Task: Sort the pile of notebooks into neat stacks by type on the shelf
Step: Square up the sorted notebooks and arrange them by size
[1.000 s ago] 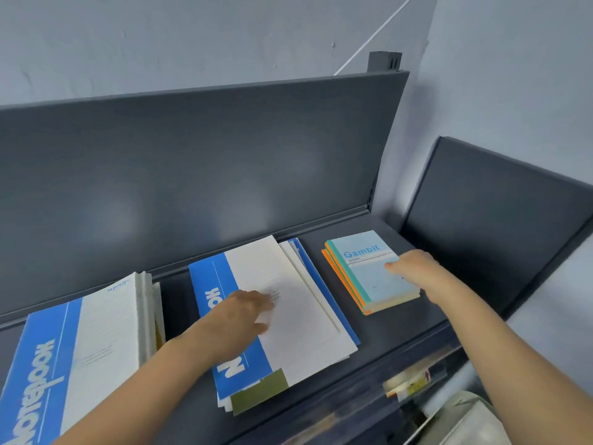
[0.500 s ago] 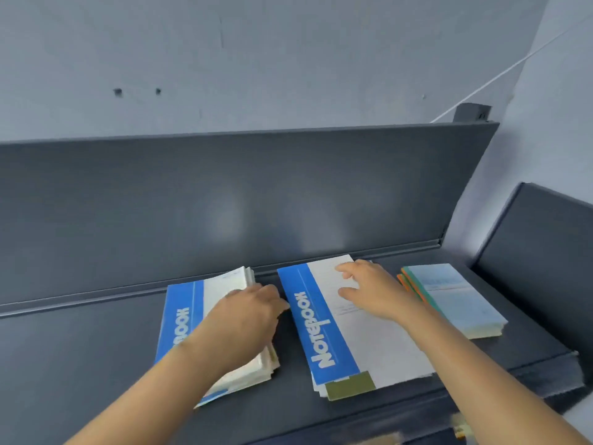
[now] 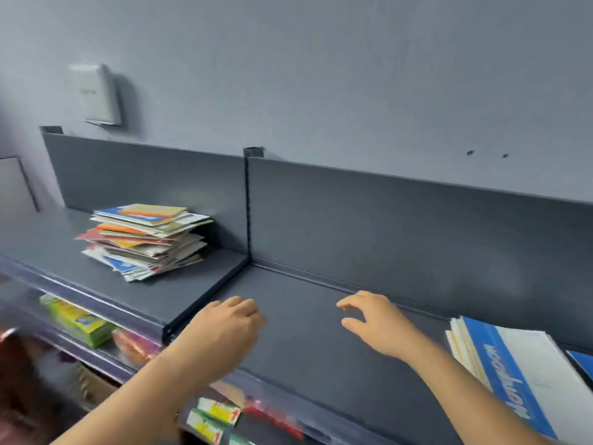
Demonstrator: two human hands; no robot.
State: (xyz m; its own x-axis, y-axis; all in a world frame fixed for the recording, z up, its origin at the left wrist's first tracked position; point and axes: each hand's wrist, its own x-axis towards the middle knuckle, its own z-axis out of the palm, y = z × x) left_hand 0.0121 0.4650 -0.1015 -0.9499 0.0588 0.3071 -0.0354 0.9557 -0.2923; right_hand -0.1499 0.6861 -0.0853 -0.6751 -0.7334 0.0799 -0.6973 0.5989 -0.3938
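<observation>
A messy pile of mixed colourful notebooks (image 3: 144,240) sits on the left section of the dark grey shelf (image 3: 305,319). At the right edge lies a stack of blue-and-white "Notebook" books (image 3: 510,370), with the corner of another blue one (image 3: 582,361) beyond it. My left hand (image 3: 224,326) hovers over the shelf's front part with fingers loosely curled, holding nothing. My right hand (image 3: 375,322) hangs over the bare shelf with fingers spread and relaxed, also holding nothing. Both hands are between the pile and the stack.
A vertical slotted divider (image 3: 247,213) splits the shelf's back panel. Below the shelf's clear front lip are packaged goods: a green-yellow box (image 3: 77,319) and small green packs (image 3: 215,415). A white box (image 3: 96,94) hangs on the wall above.
The view swung left, bringing the mixed pile into sight. Both hands left the blue-and-white stacks and now hover over bare shelf, left of those stacks.
</observation>
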